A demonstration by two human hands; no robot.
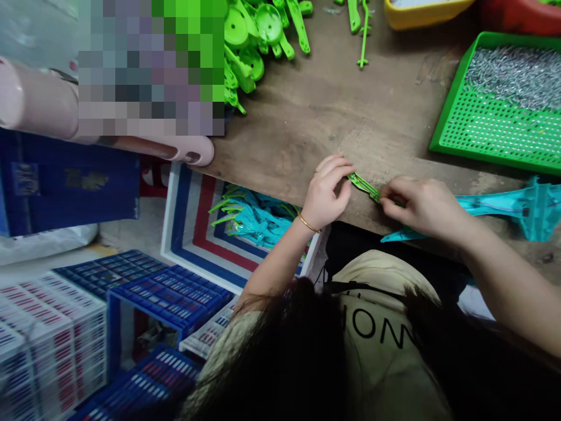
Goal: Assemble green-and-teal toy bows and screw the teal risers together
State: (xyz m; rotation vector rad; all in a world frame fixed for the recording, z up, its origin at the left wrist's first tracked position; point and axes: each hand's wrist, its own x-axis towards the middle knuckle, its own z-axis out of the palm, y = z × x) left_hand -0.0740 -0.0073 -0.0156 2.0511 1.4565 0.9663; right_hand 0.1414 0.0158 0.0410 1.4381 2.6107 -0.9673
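Observation:
Near the front edge of the wooden table, a slim green plastic piece (364,186) spans the gap between my two hands. My left hand (328,190), with a gold bangle at the wrist, grips its left end between thumb and fingers. The fingers of my right hand (412,202) pinch the other end and cover it. Beside and partly under my right hand lies a turquoise plastic part (491,204), its narrow tip showing at the table edge and its wide end to the right. How the green piece joins anything under the right hand is hidden.
A green perforated tray (451,131) of small metal pieces stands on the right. Bright green plastic parts (252,35) pile up at the back left. A yellow container (425,14) is behind. Below left, a striped box (188,225) holds turquoise and green pieces, near blue crates (170,292).

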